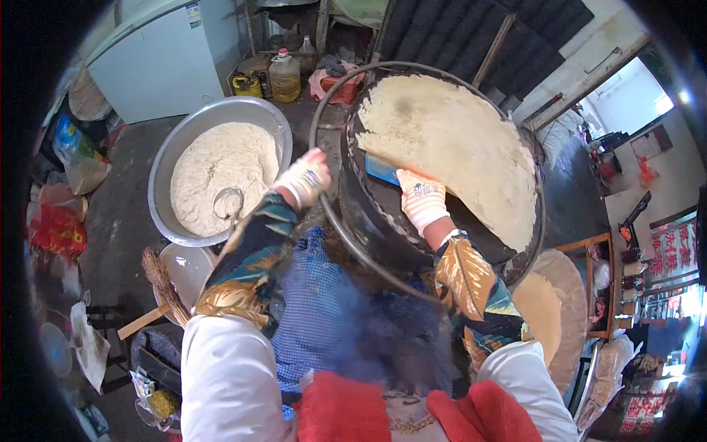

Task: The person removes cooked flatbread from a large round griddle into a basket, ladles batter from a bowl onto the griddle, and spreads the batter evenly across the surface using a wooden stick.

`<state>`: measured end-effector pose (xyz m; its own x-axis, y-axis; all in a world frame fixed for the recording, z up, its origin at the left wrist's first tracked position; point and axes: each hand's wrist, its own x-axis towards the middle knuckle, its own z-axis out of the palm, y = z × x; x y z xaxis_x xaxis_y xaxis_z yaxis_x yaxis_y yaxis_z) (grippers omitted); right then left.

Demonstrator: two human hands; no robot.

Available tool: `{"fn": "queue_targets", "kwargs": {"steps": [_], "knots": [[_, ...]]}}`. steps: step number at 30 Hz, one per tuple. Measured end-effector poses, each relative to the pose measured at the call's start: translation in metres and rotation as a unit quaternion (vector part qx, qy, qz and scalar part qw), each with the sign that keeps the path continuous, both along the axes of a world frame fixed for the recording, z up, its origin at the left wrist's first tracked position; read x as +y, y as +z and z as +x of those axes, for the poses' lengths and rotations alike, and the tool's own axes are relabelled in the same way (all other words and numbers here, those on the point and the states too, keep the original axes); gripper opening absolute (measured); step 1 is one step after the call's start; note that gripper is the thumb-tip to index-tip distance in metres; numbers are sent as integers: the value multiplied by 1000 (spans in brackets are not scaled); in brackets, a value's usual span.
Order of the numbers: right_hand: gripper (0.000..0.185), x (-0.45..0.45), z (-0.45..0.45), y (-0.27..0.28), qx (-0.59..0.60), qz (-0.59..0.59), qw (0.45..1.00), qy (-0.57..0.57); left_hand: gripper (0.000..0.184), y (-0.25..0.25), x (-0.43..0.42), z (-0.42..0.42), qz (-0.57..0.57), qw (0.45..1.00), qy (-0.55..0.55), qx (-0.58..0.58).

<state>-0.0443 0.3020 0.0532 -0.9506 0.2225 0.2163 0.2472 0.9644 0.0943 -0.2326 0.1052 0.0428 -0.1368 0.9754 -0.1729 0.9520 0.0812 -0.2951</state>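
Note:
A wide sheet of pale batter (456,140) covers much of a round dark griddle (383,202) ringed by a metal rail (319,125). My right hand (423,197), in a striped glove, is closed on a blue scraper (381,169) at the sheet's near left edge, where dark griddle surface shows. Beside the rail, my left hand (305,177), also gloved, has its fingers closed; what they hold, if anything, is too blurred to tell. Left of it stands a big metal basin (158,177) of thick batter (221,166) with a ring-shaped utensil (228,202) in it.
A white bowl (177,261) with a straw brush (163,283) lies below the basin. Finished pale sheets (541,309) are stacked at the right. An oil jug (284,76) and a white freezer (158,66) stand at the back.

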Motion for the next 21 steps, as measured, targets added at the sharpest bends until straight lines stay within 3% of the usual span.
{"fn": "queue_targets", "kwargs": {"steps": [1, 4, 6, 9, 10, 11, 12, 14, 16, 18, 20, 21], "knots": [[24, -4, -4, 12, -37, -41, 998, -33, 12, -35, 3, 21, -23, 989, -12, 143], [23, -3, -1, 6, 4, -18, 1000, -23, 11, -18, -11, 104, 2, 999, 12, 32], [23, -9, -4, 17, -30, -21, 998, -49, 11, -47, -4, 174, 99, 991, 60, 69], [24, -11, -5, 18, -64, -40, 995, -66, 11, 4, 13, 279, 127, 951, 63, -275], [29, -14, -3, 24, -96, -47, 992, -73, 13, 2, 12, 308, 260, 918, -3, -301], [33, -20, -1, 29, -130, -57, 987, -79, 10, 1, 0, 335, 203, 937, -112, -261], [38, -21, 1, 33, -161, -63, 981, -85, 14, -8, -8, 348, 348, 814, -180, -429], [40, -13, 3, 21, -143, -49, 985, -82, 22, 13, -22, 324, 223, 865, -197, -403], [42, -6, 6, 6, -124, -41, 988, -83, 31, 32, -31, 275, 115, 903, -23, -412], [39, -1, 5, -3, -94, -3, 992, -80, 46, 8, -62, 232, 370, 868, 52, -328], [38, -3, 5, 4, -103, -14, 991, -89, 64, -2, -83, 212, 314, 907, 208, -190], [37, -5, 4, 9, -118, -18, 989, -90, 69, -23, -90, 208, 250, 915, 266, -174]]}}
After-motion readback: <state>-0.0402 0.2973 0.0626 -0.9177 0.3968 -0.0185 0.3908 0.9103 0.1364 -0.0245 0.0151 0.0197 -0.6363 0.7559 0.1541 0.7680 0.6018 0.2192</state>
